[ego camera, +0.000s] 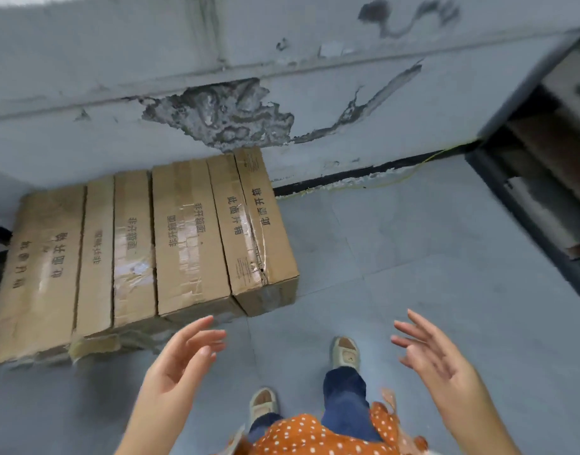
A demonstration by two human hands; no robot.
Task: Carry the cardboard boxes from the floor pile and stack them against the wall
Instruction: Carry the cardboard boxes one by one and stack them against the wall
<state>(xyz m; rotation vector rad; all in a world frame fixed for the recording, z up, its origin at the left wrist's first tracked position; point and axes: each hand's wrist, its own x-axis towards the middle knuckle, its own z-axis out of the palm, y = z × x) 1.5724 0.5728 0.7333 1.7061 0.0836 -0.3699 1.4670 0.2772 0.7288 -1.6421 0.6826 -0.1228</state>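
Against the foot of the wall point(314, 93), a row of cardboard boxes point(144, 244) is seen laid side by side on the floor point(413, 257), their far ends touching or nearly touching the wall's base. At least part of the task is judged done, with several boxes already placed there; no floor pile is in view, so what is left cannot be told, and whether the row hides a lower layer is unclear. Nothing is being carried. The left hand point(180, 362) is held empty near the row's front edge, fingers straight and slightly spread; the right hand point(436, 359) is held well apart from the boxes, equally empty, fingers apart and relaxed. The boxes are long, flat-topped and brown, sealed with glossy clear tape, printed with dark characters, and creased and torn along some seams. The wall is painted pale grey, with a patch point(223, 116) of plaster flaked away above the boxes to rough, mottled masonry.
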